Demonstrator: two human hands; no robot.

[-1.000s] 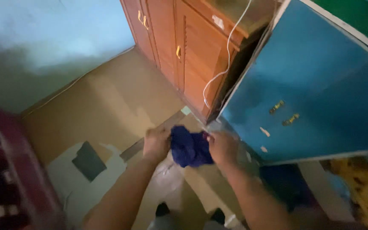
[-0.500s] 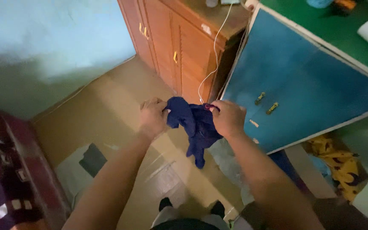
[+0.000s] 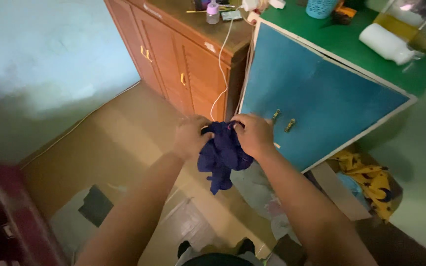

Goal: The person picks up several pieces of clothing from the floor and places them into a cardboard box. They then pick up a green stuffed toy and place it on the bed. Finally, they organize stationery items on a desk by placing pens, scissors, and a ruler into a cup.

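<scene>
Before the blue cabinet (image 3: 316,106), left hand (image 3: 191,137) and right hand (image 3: 253,134), arms outstretched, each grasp a bunched dark-blue cloth (image 3: 221,155).

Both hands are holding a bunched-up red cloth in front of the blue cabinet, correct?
Not quite: the cloth is dark blue, not red, as the head view shows. The rest holds: the left hand and right hand both grip it, bunched up, in front of the blue cabinet.
</scene>
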